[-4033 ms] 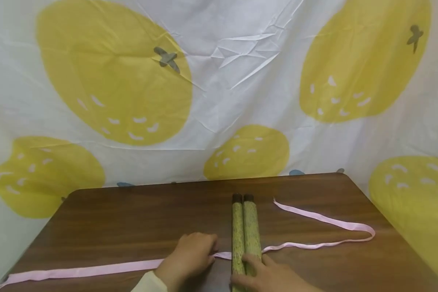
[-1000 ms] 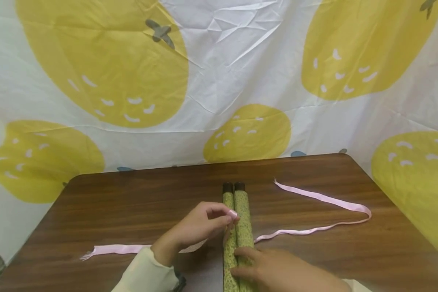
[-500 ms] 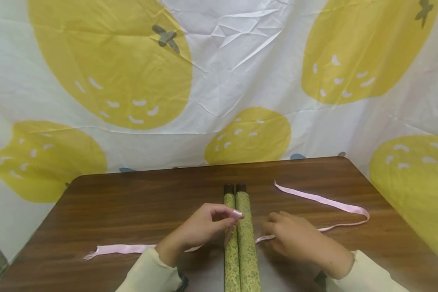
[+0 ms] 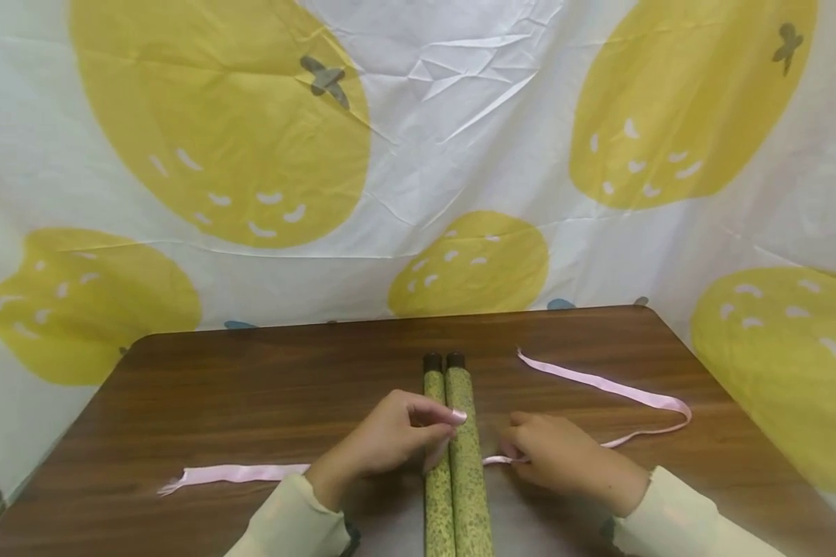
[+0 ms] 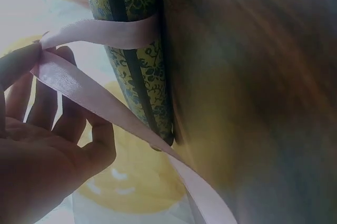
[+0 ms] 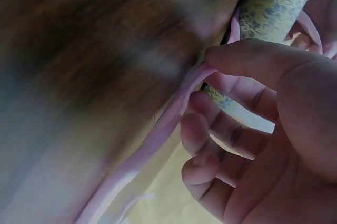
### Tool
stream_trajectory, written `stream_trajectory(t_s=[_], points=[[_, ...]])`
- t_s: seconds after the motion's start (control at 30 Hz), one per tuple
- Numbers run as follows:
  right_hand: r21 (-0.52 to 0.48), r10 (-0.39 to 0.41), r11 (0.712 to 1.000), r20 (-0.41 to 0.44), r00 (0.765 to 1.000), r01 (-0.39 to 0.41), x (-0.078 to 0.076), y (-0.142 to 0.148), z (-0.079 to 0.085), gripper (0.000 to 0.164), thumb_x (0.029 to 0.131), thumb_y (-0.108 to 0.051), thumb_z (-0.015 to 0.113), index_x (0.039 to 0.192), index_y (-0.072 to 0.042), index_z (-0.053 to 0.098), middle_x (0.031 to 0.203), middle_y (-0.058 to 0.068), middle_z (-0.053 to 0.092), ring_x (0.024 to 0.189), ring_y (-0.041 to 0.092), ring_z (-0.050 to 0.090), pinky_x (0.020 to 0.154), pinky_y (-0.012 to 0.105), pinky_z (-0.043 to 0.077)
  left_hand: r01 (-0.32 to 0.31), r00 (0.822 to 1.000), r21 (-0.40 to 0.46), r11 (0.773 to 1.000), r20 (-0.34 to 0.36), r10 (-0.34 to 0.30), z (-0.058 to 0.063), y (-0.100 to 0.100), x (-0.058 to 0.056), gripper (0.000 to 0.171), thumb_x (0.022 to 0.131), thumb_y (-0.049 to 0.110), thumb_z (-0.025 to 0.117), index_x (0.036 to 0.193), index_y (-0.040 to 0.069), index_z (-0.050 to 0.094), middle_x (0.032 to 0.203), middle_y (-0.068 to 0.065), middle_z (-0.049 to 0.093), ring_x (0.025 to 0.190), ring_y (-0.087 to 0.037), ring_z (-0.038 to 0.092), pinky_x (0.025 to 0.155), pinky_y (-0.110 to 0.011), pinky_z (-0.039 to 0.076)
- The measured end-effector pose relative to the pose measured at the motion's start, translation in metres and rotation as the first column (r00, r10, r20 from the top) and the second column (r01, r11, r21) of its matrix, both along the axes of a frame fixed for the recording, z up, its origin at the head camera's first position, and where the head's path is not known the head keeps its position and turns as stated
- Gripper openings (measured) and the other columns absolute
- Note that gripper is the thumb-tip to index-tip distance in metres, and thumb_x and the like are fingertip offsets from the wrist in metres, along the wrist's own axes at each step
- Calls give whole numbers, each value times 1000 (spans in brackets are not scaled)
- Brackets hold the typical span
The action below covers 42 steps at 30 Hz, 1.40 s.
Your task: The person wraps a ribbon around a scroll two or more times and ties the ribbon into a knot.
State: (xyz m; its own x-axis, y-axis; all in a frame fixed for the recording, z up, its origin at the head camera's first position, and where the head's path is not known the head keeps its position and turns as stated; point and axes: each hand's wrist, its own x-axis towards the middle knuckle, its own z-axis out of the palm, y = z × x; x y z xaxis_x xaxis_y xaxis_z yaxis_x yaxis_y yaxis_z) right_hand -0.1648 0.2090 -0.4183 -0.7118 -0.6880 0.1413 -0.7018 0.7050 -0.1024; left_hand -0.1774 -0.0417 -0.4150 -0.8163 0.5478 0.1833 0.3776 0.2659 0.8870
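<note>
Two rolls of a scroll [image 4: 467, 464], covered in yellow-green floral brocade with black end caps, lie side by side on the table, pointing away from me. A pink ribbon [image 4: 233, 473] passes beneath them and extends to both sides. My left hand [image 4: 390, 435] is raised over the rolls, pinching the ribbon between thumb and fingertips; the left wrist view shows the ribbon [image 5: 95, 93] folded back at the pinch. Just right of the rolls, my right hand [image 4: 560, 455] is low at the table. Its thumb and forefinger pinch the ribbon [image 6: 168, 113] in the right wrist view.
The brown wood-grain table [image 4: 272, 394] has rounded far corners. Behind it hangs a white cloth [image 4: 404, 155] printed with yellow lemons. On the right, the ribbon's loose length [image 4: 634, 394] bends back toward the far side.
My left hand has lifted the ribbon from left of the rolls to above them, drawing its left end inward. My right hand has left the rolls and taken the ribbon on the right.
</note>
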Motion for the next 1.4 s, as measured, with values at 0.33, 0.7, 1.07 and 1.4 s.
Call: stream_trajectory(t_s=[0.33, 0.7, 1.07, 1.4], points=[[-53, -21, 998, 125, 992, 28, 11, 9, 18, 14, 68, -12, 69, 75, -20, 59, 62, -13, 56, 52, 2, 48, 44, 23, 45, -56, 996, 6, 998, 69, 55, -1, 1, 1, 13, 80, 15, 73, 91, 11, 66, 82, -8, 74, 73, -11, 65, 77, -37, 51], [15, -58, 998, 56, 997, 57, 29, 10, 58, 13, 70, -18, 72, 68, -27, 63, 60, -15, 58, 51, 2, 47, 41, 26, 42, -76, 990, -37, 996, 116, 80, 2, 1, 3, 41, 83, 27, 70, 118, 7, 60, 83, -5, 75, 74, -11, 66, 80, -40, 52], [-20, 88, 996, -78, 993, -89, 32, 0, 75, 18, 72, -14, 70, 68, -26, 58, 63, -16, 46, 52, 2, 41, 41, 22, 38, -82, 987, -58, 995, 136, 90, 3, 5, 6, 10, 81, 15, 72, 87, 8, 72, 79, -10, 74, 63, -19, 65, 53, -29, 54], [9, 181, 984, -80, 980, -180, 19, -22, 82, 9, 77, -15, 67, 82, -21, 71, 75, -9, 52, 56, 3, 47, 46, 23, 46, -113, 992, -77, 991, 49, 117, 3, 11, 9, 10, 83, 10, 69, 91, 5, 72, 80, -11, 72, 62, -16, 62, 54, -22, 50]])
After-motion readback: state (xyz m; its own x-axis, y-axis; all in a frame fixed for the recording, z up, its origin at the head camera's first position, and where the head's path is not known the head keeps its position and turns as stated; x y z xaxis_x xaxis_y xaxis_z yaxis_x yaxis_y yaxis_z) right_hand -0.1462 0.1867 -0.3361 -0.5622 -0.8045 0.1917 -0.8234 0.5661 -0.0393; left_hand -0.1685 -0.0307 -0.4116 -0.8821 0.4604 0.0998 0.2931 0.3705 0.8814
